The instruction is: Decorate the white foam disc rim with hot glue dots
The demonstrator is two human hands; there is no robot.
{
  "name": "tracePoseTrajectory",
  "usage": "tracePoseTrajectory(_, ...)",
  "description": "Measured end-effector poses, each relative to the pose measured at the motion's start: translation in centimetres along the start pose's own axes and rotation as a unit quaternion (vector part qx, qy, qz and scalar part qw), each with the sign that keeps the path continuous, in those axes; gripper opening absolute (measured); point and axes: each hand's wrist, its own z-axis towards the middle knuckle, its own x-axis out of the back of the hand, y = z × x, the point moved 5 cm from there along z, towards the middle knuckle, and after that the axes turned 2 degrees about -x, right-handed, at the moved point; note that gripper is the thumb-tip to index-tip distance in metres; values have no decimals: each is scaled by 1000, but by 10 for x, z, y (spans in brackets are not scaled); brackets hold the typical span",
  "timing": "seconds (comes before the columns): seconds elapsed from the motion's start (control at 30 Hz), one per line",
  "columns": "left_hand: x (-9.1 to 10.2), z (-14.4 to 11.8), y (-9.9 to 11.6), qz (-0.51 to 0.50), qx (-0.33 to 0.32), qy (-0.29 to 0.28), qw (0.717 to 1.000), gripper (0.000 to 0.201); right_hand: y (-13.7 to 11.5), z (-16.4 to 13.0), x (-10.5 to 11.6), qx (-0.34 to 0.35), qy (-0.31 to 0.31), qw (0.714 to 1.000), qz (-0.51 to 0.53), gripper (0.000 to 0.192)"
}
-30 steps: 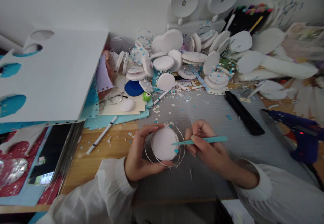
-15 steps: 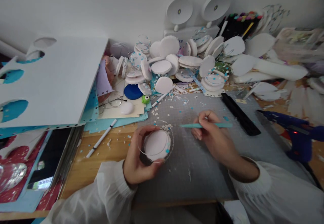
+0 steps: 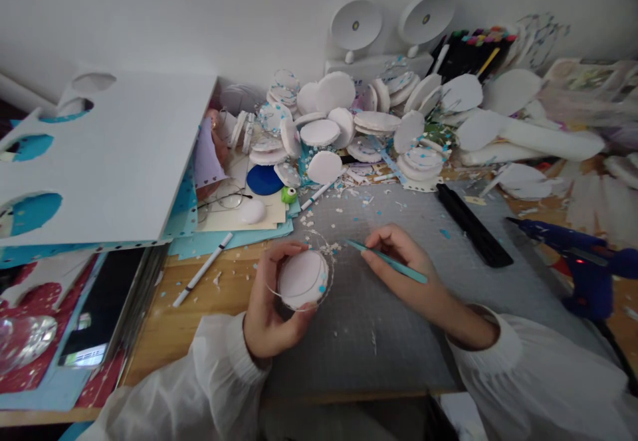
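A white foam disc (image 3: 303,276) is held by its edge in my left hand (image 3: 276,308), its flat face turned up toward me. A thin wire ring loops around the disc, and a few small blue pieces stick to its right rim. My right hand (image 3: 406,265) grips turquoise tweezers (image 3: 399,267) between thumb and fingers, their tip pointing left toward the disc but apart from it. Just beyond the disc, tiny white cut-out pieces (image 3: 331,248) lie in a small heap on the grey cutting mat (image 3: 363,341).
Many white discs (image 3: 325,167) are piled at the back. To the right lie a black long holder (image 3: 473,225) and a blue glue gun (image 3: 588,262). A large white board (image 3: 114,162) with round holes, a phone (image 3: 94,311) and a white pen (image 3: 203,269) are on the left.
My right hand has turned the tweezers from nearly level to slanting, tip up and shifted slightly left. My left hand with the disc has moved slightly left in view.
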Motion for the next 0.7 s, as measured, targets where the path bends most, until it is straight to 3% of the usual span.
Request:
tracePoseTrajectory(0.13,-1,0,0,-8,2,8,1000,56,0,-1,2,27,1,999,-38,11)
tracePoseTrajectory(0.33,-2,0,-2,-7,-3,4,1000,58,-11,4,6,146,17,984,-103,10)
tracePoseTrajectory(0.57,-1,-2,-9,16,11,-13,1000,68,-9,3,8,144,56,976,-150,5)
tracePoseTrajectory(0.7,-4,-1,-13,106,40,-39,993,72,-11,3,8,151,62,974,-156,5)
